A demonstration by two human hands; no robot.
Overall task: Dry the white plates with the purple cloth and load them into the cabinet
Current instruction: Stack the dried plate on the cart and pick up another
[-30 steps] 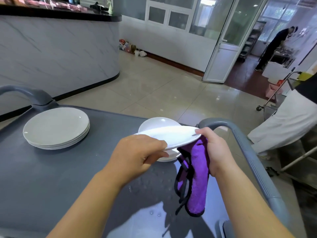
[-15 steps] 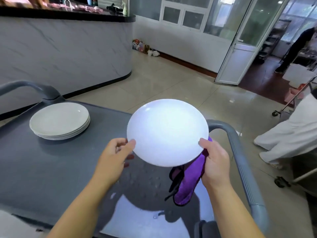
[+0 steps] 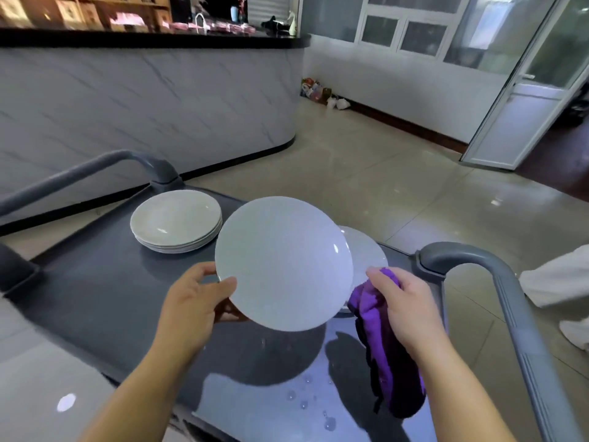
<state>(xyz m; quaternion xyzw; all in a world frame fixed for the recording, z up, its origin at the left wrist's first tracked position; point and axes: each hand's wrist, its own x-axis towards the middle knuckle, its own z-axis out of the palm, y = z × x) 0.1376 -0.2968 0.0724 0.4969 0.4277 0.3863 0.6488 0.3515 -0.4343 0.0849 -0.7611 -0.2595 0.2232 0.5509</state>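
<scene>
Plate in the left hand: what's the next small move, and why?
Probably bring the cloth across onto the face of the plate and wipe. The left hand grips the plate by its lower-left rim, while the right hand holds the cloth bunched beside its right edge, off the face. Drops on the cart below suggest it's wet.

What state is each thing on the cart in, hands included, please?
White plate: held up, tilted, face toward camera.
Left hand: grips the plate's lower left rim.
Right hand: holds the purple cloth.
Purple cloth: bunched, hanging down.
Plate stack: lying flat on the cart top.
Cart top: wet with droplets.
</scene>
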